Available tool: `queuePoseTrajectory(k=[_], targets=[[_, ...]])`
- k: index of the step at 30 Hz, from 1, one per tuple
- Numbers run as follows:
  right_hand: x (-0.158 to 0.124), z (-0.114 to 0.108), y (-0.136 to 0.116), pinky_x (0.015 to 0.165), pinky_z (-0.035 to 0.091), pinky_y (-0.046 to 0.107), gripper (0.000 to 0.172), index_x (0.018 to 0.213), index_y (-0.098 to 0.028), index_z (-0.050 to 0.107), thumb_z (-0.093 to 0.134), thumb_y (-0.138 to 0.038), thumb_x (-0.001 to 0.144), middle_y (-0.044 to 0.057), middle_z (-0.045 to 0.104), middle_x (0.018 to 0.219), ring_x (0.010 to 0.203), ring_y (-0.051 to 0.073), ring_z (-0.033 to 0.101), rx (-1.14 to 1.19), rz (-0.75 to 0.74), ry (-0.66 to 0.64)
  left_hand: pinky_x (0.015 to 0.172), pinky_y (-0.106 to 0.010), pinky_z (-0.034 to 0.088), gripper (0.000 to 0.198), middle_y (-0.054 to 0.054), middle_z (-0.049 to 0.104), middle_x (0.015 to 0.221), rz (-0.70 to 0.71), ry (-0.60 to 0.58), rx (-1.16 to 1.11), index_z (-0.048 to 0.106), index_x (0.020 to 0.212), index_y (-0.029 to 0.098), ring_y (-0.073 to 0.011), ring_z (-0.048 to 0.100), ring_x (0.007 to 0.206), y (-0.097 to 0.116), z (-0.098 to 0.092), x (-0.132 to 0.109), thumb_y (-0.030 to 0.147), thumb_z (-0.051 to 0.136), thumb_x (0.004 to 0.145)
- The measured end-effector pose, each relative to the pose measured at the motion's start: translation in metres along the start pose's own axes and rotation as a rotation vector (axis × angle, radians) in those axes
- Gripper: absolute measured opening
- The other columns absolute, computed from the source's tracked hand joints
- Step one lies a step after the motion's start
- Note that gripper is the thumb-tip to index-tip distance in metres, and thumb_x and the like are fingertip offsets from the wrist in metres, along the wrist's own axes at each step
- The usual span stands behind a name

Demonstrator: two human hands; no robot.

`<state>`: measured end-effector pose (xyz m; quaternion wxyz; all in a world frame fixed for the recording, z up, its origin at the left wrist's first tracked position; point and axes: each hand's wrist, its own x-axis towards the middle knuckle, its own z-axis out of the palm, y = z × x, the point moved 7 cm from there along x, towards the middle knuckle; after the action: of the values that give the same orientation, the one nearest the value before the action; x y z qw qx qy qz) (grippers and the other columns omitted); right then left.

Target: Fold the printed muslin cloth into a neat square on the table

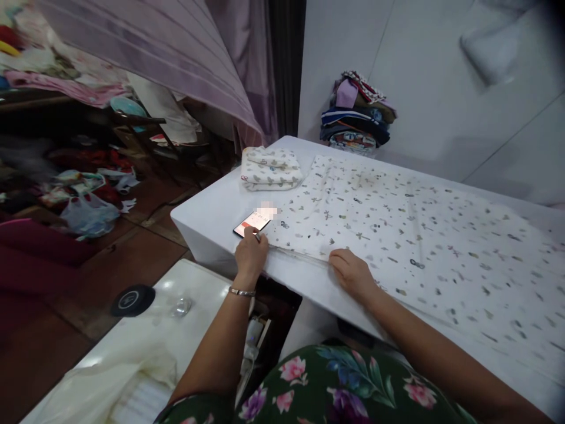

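A white cloth [379,218] printed with small motifs lies spread over the white table. My left hand [251,254], a bracelet on its wrist, is closed at the cloth's near left corner, fingertips close together and overlapping the view of a lit phone [248,222]. Farther right along the near edge, my right hand [352,274] has its fingers curled on the hem. Exactly how much fabric each hand pinches is hidden. A folded bundle of similar printed cloth [271,169] rests behind the phone.
The white table [198,218] has its left corner near my left hand. A lower white surface [194,330] at the left holds a black round object [133,300]. Stacked clothes [357,115] stand by the wall. A pinkish curtain [176,53] hangs at the upper left.
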<state>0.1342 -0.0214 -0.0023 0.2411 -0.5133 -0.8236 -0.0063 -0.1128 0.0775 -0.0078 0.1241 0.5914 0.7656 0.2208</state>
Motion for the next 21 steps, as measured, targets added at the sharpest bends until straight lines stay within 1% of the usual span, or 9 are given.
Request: queuePoseTrajectory(k=[5, 9, 12, 14, 17, 19, 21], targets=[[0.000, 0.009, -0.002, 0.076, 0.044, 0.033, 0.031, 0.088, -0.018, 0.065, 0.035, -0.011, 0.089, 0.008, 0.062, 0.095, 0.089, 0.020, 0.052, 0.000, -0.016, -0.111, 0.064, -0.032, 0.041, 0.027, -0.008, 0.067, 0.083, -0.008, 0.017, -0.004, 0.048, 0.108, 0.021, -0.0266, 0.063, 0.078, -0.002, 0.000, 0.002, 0.034, 0.045, 0.085], [-0.003, 0.005, -0.007, 0.079, 0.043, 0.035, 0.025, 0.092, -0.015, 0.064, 0.040, -0.014, 0.088, 0.011, 0.060, 0.099, 0.091, 0.022, 0.050, 0.036, -0.052, -0.102, 0.064, -0.032, 0.041, 0.025, -0.007, 0.067, 0.083, -0.012, 0.028, -0.041, 0.049, 0.106, 0.022, -0.0253, 0.063, 0.077, -0.004, 0.001, 0.003, 0.034, 0.047, 0.083], [-0.005, 0.005, -0.007, 0.080, 0.043, 0.035, 0.022, 0.095, -0.015, 0.063, 0.042, -0.018, 0.090, 0.012, 0.058, 0.100, 0.092, 0.022, 0.050, 0.029, -0.059, -0.127, 0.062, -0.031, 0.040, 0.025, -0.006, 0.066, 0.082, -0.019, 0.029, -0.064, 0.049, 0.105, 0.022, -0.0245, 0.062, 0.075, -0.004, -0.001, 0.003, 0.034, 0.048, 0.083], [-0.007, 0.006, -0.007, 0.081, 0.044, 0.035, 0.024, 0.099, -0.015, 0.063, 0.041, -0.016, 0.090, 0.012, 0.058, 0.102, 0.093, 0.022, 0.050, 0.016, -0.070, -0.140, 0.063, -0.031, 0.041, 0.026, -0.005, 0.066, 0.081, -0.024, 0.028, -0.076, 0.049, 0.106, 0.021, -0.0240, 0.062, 0.075, -0.003, -0.002, 0.003, 0.034, 0.047, 0.083], [-0.009, 0.008, -0.006, 0.083, 0.045, 0.037, 0.029, 0.105, -0.015, 0.062, 0.040, -0.010, 0.087, 0.013, 0.059, 0.105, 0.097, 0.023, 0.050, -0.008, -0.079, -0.120, 0.065, -0.032, 0.042, 0.028, -0.005, 0.066, 0.081, -0.025, 0.028, -0.074, 0.049, 0.107, 0.020, -0.0242, 0.062, 0.078, -0.003, -0.003, 0.003, 0.033, 0.047, 0.083], [-0.009, 0.010, -0.005, 0.085, 0.045, 0.037, 0.032, 0.107, -0.015, 0.062, 0.038, -0.008, 0.087, 0.012, 0.059, 0.105, 0.097, 0.023, 0.050, -0.031, -0.078, -0.113, 0.066, -0.032, 0.042, 0.028, -0.005, 0.066, 0.081, -0.024, 0.025, -0.069, 0.049, 0.107, 0.020, -0.0244, 0.062, 0.079, -0.003, -0.003, 0.004, 0.032, 0.048, 0.083], [-0.008, 0.011, -0.004, 0.087, 0.045, 0.036, 0.033, 0.107, -0.017, 0.063, 0.036, -0.008, 0.089, 0.010, 0.060, 0.104, 0.096, 0.022, 0.051, -0.063, -0.075, -0.139, 0.065, -0.032, 0.042, 0.027, -0.005, 0.066, 0.081, -0.020, 0.022, -0.063, 0.049, 0.107, 0.021, -0.0245, 0.062, 0.078, -0.002, -0.003, 0.005, 0.032, 0.048, 0.082]])
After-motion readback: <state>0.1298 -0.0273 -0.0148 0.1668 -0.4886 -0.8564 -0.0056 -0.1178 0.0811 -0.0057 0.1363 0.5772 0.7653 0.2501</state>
